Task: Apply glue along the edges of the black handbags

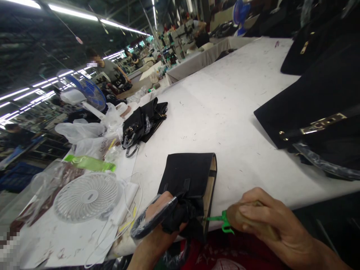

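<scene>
Black handbag (184, 168) with wooden-handled tool (234, 217)

Right hand (266, 217): grip wrapped round the tool, green tip at the bag's pale-lined edge; contact uncertain. Left hand (159, 207): grip clasping the bag's gathered near end, beside a plastic-wrapped handle (153, 221). Handbag: at near side of white tabletop (202, 123). Hazard, judged: if the loosely supported bag twists, the tip could slip, marking the lining or jabbing the left hand. Outlying: white desk fan (87, 197), left; black bags (143, 122), beyond.
</scene>
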A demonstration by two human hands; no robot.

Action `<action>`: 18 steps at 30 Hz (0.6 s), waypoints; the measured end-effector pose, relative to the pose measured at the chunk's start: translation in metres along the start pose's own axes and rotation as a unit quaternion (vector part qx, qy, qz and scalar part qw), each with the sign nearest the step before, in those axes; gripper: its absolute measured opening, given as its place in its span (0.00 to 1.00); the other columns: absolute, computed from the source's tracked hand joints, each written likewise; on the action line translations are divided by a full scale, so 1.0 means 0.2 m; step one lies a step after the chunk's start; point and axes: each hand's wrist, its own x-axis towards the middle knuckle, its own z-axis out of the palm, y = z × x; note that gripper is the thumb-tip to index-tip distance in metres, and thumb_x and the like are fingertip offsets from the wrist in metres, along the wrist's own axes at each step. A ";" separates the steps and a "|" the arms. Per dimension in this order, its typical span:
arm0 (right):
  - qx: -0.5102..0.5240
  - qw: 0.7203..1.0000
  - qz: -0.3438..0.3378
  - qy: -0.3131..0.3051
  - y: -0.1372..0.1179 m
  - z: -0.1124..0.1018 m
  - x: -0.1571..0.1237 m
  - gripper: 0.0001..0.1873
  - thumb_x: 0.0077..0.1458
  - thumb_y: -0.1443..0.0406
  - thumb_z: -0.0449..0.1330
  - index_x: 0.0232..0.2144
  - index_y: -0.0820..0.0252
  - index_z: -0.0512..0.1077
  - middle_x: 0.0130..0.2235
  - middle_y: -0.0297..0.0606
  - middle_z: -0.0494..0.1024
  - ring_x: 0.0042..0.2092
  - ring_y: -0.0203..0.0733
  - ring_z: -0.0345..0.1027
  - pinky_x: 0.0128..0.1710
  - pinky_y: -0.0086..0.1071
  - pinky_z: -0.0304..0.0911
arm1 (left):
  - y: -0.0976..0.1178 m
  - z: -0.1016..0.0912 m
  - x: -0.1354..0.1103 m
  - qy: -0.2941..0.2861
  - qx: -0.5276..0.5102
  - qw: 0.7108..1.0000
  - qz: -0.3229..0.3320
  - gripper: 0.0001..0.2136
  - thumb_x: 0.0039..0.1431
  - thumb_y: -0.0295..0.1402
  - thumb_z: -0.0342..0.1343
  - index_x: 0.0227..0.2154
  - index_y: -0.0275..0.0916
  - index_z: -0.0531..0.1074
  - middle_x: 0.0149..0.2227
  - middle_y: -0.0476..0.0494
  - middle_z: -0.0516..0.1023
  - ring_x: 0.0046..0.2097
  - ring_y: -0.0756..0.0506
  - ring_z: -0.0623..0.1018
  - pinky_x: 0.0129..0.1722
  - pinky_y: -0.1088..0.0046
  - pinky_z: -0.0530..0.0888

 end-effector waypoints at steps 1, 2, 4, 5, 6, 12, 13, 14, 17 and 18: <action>-0.010 1.000 0.000 0.009 -0.01 0.01 0.00 0.32 0.60 0.80 0.54 0.60 0.46 0.62 0.42 0.38 0.68 0.40 0.39 0.72 0.36 0.32 0.73 | 0.00 0.00 0.00 0.001 0.007 1.000 0.009 0.08 0.46 0.27 0.61 0.20 0.40 0.66 0.23 0.52 0.68 0.24 0.50 0.68 0.23 0.74 0.63; -0.014 1.000 0.001 0.015 -0.03 0.01 0.00 0.33 0.59 0.80 0.54 0.60 0.46 0.62 0.42 0.38 0.68 0.40 0.38 0.72 0.36 0.32 0.73 | 0.00 0.00 0.00 -0.001 0.012 1.000 0.022 0.08 0.48 0.27 0.61 0.21 0.40 0.66 0.23 0.52 0.68 0.24 0.50 0.68 0.23 0.74 0.63; 0.008 1.000 0.006 -0.001 -0.06 0.02 0.02 0.33 0.59 0.80 0.54 0.61 0.44 0.61 0.41 0.37 0.68 0.38 0.38 0.73 0.35 0.31 0.73 | 0.00 0.00 0.00 -0.009 0.013 0.999 0.046 0.07 0.50 0.27 0.60 0.22 0.40 0.67 0.25 0.51 0.69 0.24 0.50 0.70 0.24 0.74 0.65; 0.035 0.999 0.007 -0.014 -0.08 0.02 0.02 0.34 0.60 0.79 0.54 0.61 0.42 0.61 0.40 0.36 0.68 0.36 0.37 0.73 0.34 0.31 0.74 | 0.00 0.00 -0.01 -0.012 0.011 0.998 0.054 0.07 0.51 0.27 0.60 0.23 0.40 0.67 0.25 0.51 0.70 0.25 0.50 0.70 0.24 0.74 0.66; 0.062 0.998 0.007 -0.023 -0.09 0.02 0.03 0.34 0.60 0.79 0.54 0.61 0.41 0.60 0.40 0.36 0.68 0.35 0.37 0.73 0.33 0.31 0.74 | 0.00 -0.01 -0.01 -0.013 0.009 0.998 0.057 0.07 0.51 0.28 0.60 0.23 0.40 0.67 0.25 0.51 0.70 0.25 0.50 0.70 0.25 0.74 0.66; 0.029 0.999 0.012 -0.005 -0.10 0.03 0.02 0.35 0.59 0.81 0.52 0.61 0.41 0.61 0.40 0.36 0.67 0.36 0.38 0.73 0.34 0.32 0.74 | 0.00 0.00 -0.01 -0.005 0.010 0.999 0.041 0.08 0.51 0.29 0.60 0.23 0.40 0.65 0.24 0.51 0.69 0.24 0.50 0.70 0.23 0.74 0.65; 0.056 0.998 0.020 -0.015 -0.10 0.03 0.01 0.35 0.60 0.81 0.53 0.61 0.40 0.61 0.39 0.35 0.66 0.35 0.36 0.72 0.34 0.32 0.74 | 0.00 0.00 0.00 -0.008 0.011 0.999 0.041 0.08 0.51 0.29 0.59 0.23 0.40 0.65 0.24 0.51 0.69 0.24 0.50 0.69 0.23 0.74 0.65; 0.082 0.996 0.023 -0.023 -0.09 0.04 0.00 0.36 0.60 0.80 0.53 0.61 0.39 0.60 0.38 0.34 0.66 0.34 0.36 0.72 0.34 0.32 0.74 | 0.00 0.00 0.00 -0.009 0.012 0.999 0.037 0.08 0.51 0.29 0.60 0.22 0.40 0.65 0.24 0.51 0.69 0.24 0.50 0.69 0.23 0.74 0.64; 0.018 1.000 0.000 -0.005 -0.08 0.03 -0.02 0.38 0.58 0.81 0.54 0.63 0.41 0.59 0.41 0.37 0.68 0.35 0.36 0.72 0.33 0.32 0.74 | 0.01 -0.01 0.00 -0.001 0.006 1.000 0.017 0.08 0.50 0.30 0.60 0.23 0.40 0.64 0.24 0.51 0.70 0.25 0.50 0.70 0.23 0.75 0.65; -0.038 0.999 -0.011 0.010 -0.07 0.03 -0.03 0.39 0.58 0.82 0.55 0.64 0.43 0.59 0.43 0.39 0.69 0.36 0.38 0.72 0.33 0.32 0.74 | 0.01 -0.01 0.00 -0.001 0.002 1.000 0.014 0.08 0.50 0.31 0.60 0.23 0.40 0.65 0.24 0.51 0.70 0.24 0.50 0.70 0.23 0.75 0.66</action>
